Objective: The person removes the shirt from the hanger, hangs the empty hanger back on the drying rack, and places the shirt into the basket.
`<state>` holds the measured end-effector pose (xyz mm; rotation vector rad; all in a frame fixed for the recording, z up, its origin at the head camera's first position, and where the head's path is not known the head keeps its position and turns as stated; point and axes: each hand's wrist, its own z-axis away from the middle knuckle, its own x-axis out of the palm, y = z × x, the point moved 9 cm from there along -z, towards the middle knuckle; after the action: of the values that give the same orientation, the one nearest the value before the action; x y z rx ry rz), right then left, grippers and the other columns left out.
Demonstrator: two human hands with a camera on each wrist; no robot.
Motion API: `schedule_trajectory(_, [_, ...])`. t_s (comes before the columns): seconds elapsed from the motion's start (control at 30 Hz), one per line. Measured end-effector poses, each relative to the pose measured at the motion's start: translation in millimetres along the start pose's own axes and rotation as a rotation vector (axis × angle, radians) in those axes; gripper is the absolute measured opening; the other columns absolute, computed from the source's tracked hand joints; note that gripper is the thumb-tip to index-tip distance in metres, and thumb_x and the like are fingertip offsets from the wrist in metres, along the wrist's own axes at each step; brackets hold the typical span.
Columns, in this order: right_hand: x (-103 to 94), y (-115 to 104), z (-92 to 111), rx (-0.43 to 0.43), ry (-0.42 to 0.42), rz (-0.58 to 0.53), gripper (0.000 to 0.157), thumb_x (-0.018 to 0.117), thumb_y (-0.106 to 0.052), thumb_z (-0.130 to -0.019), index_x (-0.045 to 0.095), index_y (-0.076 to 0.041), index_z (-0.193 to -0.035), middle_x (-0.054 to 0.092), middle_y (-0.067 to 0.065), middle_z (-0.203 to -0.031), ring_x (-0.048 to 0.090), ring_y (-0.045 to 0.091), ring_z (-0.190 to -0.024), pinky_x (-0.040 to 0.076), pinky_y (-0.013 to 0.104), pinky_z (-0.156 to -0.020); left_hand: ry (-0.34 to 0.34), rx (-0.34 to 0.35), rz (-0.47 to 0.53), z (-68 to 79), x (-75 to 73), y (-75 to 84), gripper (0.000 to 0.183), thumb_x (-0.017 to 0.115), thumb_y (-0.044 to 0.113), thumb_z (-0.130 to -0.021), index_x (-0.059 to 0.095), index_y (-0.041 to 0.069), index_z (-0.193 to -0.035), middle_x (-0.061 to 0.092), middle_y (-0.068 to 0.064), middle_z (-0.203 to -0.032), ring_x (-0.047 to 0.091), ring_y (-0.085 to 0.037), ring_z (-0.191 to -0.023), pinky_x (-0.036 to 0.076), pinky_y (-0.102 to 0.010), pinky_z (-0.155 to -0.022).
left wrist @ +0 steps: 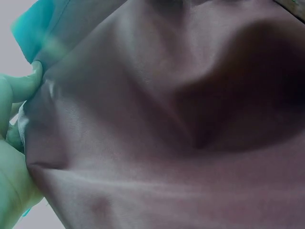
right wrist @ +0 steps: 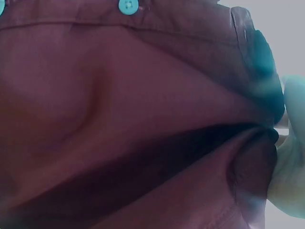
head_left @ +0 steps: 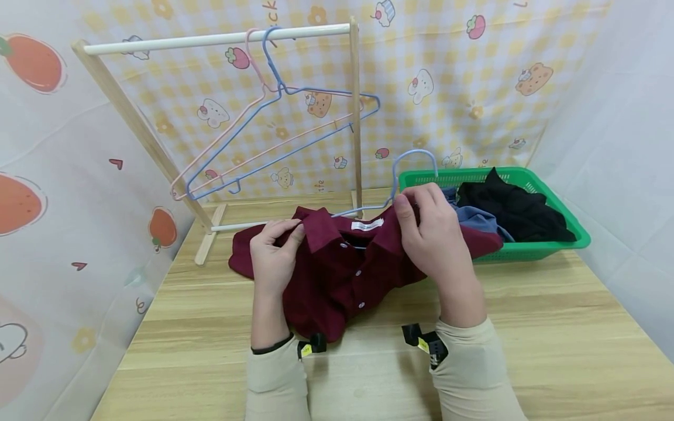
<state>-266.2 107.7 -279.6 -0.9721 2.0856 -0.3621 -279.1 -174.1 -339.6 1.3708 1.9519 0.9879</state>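
Note:
A maroon buttoned shirt (head_left: 321,280) is held up a little over the table, its collar and white label toward the back. My left hand (head_left: 274,251) pinches the shirt at the shoulder beside the collar; in the left wrist view its thumb (left wrist: 29,86) presses on the cloth. At the other side of the collar my right hand (head_left: 434,231) pinches the fabric. A blue hanger (head_left: 395,181) sits in the shirt, its hook standing up behind the collar; most of its body is hidden by the cloth. In the right wrist view a button (right wrist: 128,5) shows on the shirt front.
Behind the shirt stands a wooden rack with a white rail (head_left: 210,40). A pink hanger (head_left: 226,126) and another blue hanger (head_left: 231,131) hang from it. At the back right, a green basket (head_left: 537,250) holds black cloth (head_left: 516,207) and blue denim (head_left: 481,222).

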Motion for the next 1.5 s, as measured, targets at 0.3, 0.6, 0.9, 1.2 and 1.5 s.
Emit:
schedule_trajectory(0.3, [0.2, -14, 1, -0.091, 0.038, 0.081, 0.027, 0.071, -0.029, -0.103, 0.073, -0.002, -0.102, 0.064, 0.015, -0.106, 0.064, 0.030, -0.092, 0.058, 0.045, -0.081, -0.014, 0.004, -0.003, 1.7, 5.1, 2.6, 0.009, 0.079, -0.006, -0.090, 0.080, -0.011, -0.097, 0.070, 0.027, -0.086, 0.063, 0.001, -0.091, 0.050, -0.018, -0.089])
schedule_trajectory(0.6, [-20.5, -18, 5, -0.210, 0.185, 0.053, 0.024, 0.072, -0.020, -0.102, 0.072, 0.000, -0.088, 0.067, 0.017, -0.097, 0.064, 0.028, -0.084, 0.052, 0.032, -0.075, 0.030, -0.006, 0.145, 3.8, -6.0, 1.0, 0.016, 0.079, -0.001, -0.092, 0.077, -0.016, -0.097, 0.075, 0.013, -0.095, 0.069, -0.006, -0.097, 0.054, -0.019, -0.090])
schedule_trajectory(0.9, [-44.6, 2, 6, -0.080, 0.319, -0.121, 0.019, 0.071, -0.014, -0.102, 0.078, 0.003, -0.095, 0.072, 0.020, -0.099, 0.065, 0.014, -0.093, 0.046, 0.009, -0.088, 0.169, -0.122, 0.244, 0.8, -32.7, -15.6, 0.018, 0.074, -0.012, -0.091, 0.085, 0.003, -0.089, 0.078, 0.010, -0.090, 0.070, -0.006, -0.086, 0.056, -0.016, -0.074])
schedule_trajectory(1.2, [-54.5, -2, 12, -0.073, 0.438, -0.342, 0.015, 0.071, -0.005, -0.099, 0.079, 0.004, -0.091, 0.077, 0.008, -0.094, 0.067, 0.001, -0.093, 0.051, 0.015, -0.084, 0.023, -0.329, -0.050, 6.0, -14.3, -35.7, 0.013, 0.072, -0.002, -0.096, 0.083, 0.003, -0.094, 0.078, 0.001, -0.078, 0.063, 0.003, -0.067, 0.051, -0.014, -0.064])
schedule_trajectory(1.5, [-53.5, -28, 12, -0.180, 0.361, -0.258, 0.010, 0.077, -0.005, -0.096, 0.080, 0.002, -0.088, 0.076, 0.016, -0.092, 0.074, 0.010, -0.096, 0.054, 0.015, -0.092, -0.097, 0.212, -0.009, 10.7, -4.3, 22.7, 0.053, 0.056, -0.015, -0.083, 0.065, -0.004, -0.133, 0.069, -0.017, -0.130, 0.064, -0.019, -0.119, 0.050, -0.028, -0.103])
